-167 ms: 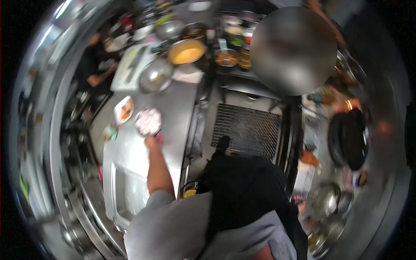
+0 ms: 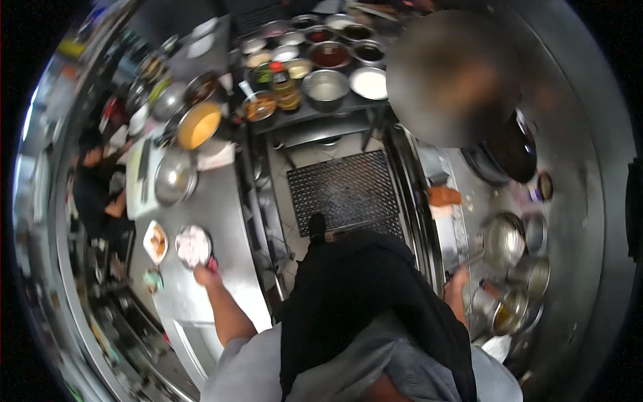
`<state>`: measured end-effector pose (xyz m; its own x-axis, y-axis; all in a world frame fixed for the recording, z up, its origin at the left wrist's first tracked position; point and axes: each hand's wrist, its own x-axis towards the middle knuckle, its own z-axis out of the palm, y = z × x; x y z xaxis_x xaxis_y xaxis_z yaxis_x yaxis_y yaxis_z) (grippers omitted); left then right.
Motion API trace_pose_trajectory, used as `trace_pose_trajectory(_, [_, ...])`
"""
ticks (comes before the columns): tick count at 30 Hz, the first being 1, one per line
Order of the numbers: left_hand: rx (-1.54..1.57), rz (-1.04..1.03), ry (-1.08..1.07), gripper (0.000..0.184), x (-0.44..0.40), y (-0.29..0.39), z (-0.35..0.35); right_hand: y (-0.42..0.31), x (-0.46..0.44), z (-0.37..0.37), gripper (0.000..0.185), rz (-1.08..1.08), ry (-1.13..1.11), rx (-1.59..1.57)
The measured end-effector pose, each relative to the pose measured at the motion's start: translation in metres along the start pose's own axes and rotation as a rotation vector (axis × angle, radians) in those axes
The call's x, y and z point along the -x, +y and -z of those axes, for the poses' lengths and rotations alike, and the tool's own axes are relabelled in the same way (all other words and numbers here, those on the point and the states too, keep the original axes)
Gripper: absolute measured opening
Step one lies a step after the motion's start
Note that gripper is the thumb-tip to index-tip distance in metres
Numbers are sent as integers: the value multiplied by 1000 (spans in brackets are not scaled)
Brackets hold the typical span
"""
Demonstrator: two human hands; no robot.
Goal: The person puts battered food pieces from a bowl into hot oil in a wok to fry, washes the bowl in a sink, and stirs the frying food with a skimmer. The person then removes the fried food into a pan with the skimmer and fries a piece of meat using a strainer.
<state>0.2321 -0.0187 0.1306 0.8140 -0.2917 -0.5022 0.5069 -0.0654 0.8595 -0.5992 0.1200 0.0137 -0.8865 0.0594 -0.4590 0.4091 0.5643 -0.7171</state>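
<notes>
On the steel counter to my left sits a round metal bowl (image 2: 193,246) full of pale pinkish-white pieces. My left hand (image 2: 206,273) is closed at its near rim, with a small pink-red thing beside the fingers that I cannot make out. A white dish (image 2: 156,242) with orange-brown food lies just left of the bowl. Over at the stove side, my right hand (image 2: 457,278) is closed around the handle of a large metal strainer (image 2: 504,241). The strainer's round basket rests among several metal pots. My right fingers are partly hidden.
A pot of orange liquid (image 2: 199,126), an upturned-looking metal bowl (image 2: 175,176) and a cutting board (image 2: 139,177) stand farther along the counter. Sauce containers (image 2: 329,55) crowd the table ahead. A black wok (image 2: 506,151) is at right. A person (image 2: 97,184) works at left.
My view has turned to the right, so the counter shifts left. My right hand has come forward onto the strainer's handle; my left hand stays at the bowl.
</notes>
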Motion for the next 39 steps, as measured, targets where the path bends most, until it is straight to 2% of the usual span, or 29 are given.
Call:
trace_pose_trajectory(1, [-97,-37,8,33,0,-1,26,-15,64,15,54,166,55,-107])
trace_pose_trajectory(2, [-160,-96,0,32,-8,2,28,-21,98,14,54,139,80,-132])
trace_pose_trajectory(4, [-244,-174,-84,32,27,8,12,-34,141,13,48,919,186,342])
trace_pose_trajectory(6, [-281,-165,-159,31,74,5,-10,-75,200,4,35,772,-279,-37])
trace_pose_trajectory(7, [-310,-167,-173,30,83,-5,-25,-93,222,-5,30,669,-508,-73])
trace_pose_trajectory(8, [-360,-156,-279,30,108,-8,-48,-111,240,-19,26,566,-729,-113])
trace_pose_trajectory(9, [-397,-127,-381,29,128,-14,-73,-124,260,-39,20,435,-868,-179])
trace_pose_trajectory(11, [-443,-85,-608,28,168,-37,-127,-151,286,-76,23,341,-1079,-8])
trace_pose_trajectory(14, [-514,-15,-915,24,241,-76,-215,-180,303,-119,32,406,-1306,41])
trace_pose_trajectory(18, [-685,-104,-1293,28,324,-137,-320,-219,296,-129,35,326,-1159,11])
trace_pose_trajectory(20, [-669,-76,-1497,31,371,-153,-359,-233,281,-124,26,379,-883,-180])
trace_pose_trajectory(22, [-889,-272,-1720,33,389,-172,-397,-245,261,-119,20,371,-676,-224])
trace_pose_trajectory(23, [-950,97,-1829,30,408,-166,-417,-254,255,-116,17,411,-574,-196])
trace_pose_trajectory(24, [-1151,-2,-1937,26,419,-160,-443,-261,251,-115,14,441,-470,-162])
trace_pose_trajectory(26, [-1120,-1021,-2030,22,431,-159,-492,-273,248,-115,12,337,-372,-210])
trace_pose_trajectory(27, [-960,-1140,-2034,18,460,-140,-510,-281,243,-115,11,270,-326,-244])
trace_pose_trajectory(28, [-702,-1205,-2137,15,482,-137,-528,-288,238,-116,11,256,-287,-258])
trace_pose_trajectory(30, [-555,-1230,-2565,17,535,-132,-548,-291,233,-116,13,434,-82,-117])
trace_pose_trajectory(31, [-559,-1223,-2610,17,554,-141,-554,-284,220,-123,20,472,-28,-8])
trace_pose_trajectory(33, [-296,-1323,-3090,30,589,-160,-564,-289,220,-131,21,416,-4,-51])
trace_pose_trajectory(34, [-281,-1317,-3121,30,600,-167,-569,-292,218,-133,22,391,-5,-78])
trace_pose_trajectory(36, [-425,-1615,-3245,39,620,-178,-575,-294,212,-134,21,349,8,-118])
trace_pose_trajectory(39, [-459,-1734,-3290,34,635,-188,-584,-292,213,-131,21,299,13,-112])
